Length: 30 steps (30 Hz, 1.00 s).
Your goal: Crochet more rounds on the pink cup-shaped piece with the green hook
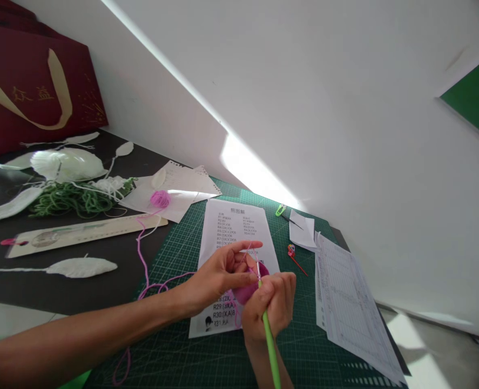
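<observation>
My left hand pinches a small pink crocheted piece, with the index finger raised and pink yarn running over it. My right hand is closed round a green-handled crochet hook, whose metal tip pokes into the pink piece. Both hands hover over a printed pattern sheet lying on a green cutting mat. The pink yarn strand trails left across the mat to a small pink yarn ball.
At left lie white knitted leaves, a green cord bundle, a ruler-like strip and a dark red gift bag. More papers sit at right, with a green clip and a small red-tipped tool. A white wall stands behind.
</observation>
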Each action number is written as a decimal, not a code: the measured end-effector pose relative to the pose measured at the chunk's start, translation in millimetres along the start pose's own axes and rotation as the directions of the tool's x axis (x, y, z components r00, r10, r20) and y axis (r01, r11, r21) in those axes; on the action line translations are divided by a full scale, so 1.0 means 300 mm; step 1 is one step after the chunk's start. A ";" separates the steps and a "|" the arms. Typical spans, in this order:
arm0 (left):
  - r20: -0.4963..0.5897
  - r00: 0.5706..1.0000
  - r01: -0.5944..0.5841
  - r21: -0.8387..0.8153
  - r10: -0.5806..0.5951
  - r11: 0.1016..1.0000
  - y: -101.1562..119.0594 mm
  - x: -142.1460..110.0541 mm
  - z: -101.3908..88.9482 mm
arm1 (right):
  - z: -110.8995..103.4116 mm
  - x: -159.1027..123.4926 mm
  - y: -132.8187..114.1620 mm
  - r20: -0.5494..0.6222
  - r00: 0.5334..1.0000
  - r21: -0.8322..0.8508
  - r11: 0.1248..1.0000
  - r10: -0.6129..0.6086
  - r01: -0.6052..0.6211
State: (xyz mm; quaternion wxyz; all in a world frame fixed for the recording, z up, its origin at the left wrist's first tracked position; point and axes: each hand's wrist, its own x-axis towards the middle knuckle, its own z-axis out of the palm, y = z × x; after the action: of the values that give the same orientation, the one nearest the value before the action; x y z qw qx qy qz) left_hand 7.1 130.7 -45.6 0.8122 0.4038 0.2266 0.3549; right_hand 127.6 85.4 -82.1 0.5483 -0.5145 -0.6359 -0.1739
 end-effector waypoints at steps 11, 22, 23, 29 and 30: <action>0.072 0.995 0.072 -0.106 -0.065 0.992 0.014 -0.013 -0.026 | -0.089 0.053 0.006 0.148 0.981 0.101 0.988 -0.128 0.114; 0.123 0.989 0.090 -0.112 -0.076 0.990 0.016 -0.009 -0.030 | -0.160 0.082 0.018 0.273 0.957 0.136 0.989 -0.096 0.061; 0.123 0.989 0.090 -0.107 -0.077 0.990 0.017 -0.009 -0.031 | -0.165 0.082 0.019 0.278 0.957 0.144 0.989 -0.082 0.043; 0.155 0.986 0.072 -0.089 -0.057 0.993 0.019 -0.005 -0.037 | -0.193 0.078 0.039 0.333 0.939 0.261 0.949 0.085 -0.178; 0.163 0.985 0.069 -0.087 -0.054 0.994 0.017 -0.003 -0.038 | -0.193 0.075 0.043 0.342 0.932 0.296 0.927 0.124 -0.232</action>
State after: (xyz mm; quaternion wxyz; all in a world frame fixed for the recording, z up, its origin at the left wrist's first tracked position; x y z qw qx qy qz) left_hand -3.1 137.8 -47.9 0.8562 0.3859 0.1559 0.3061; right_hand 171.5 55.7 -47.4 0.5312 -0.4925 -0.6857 0.0713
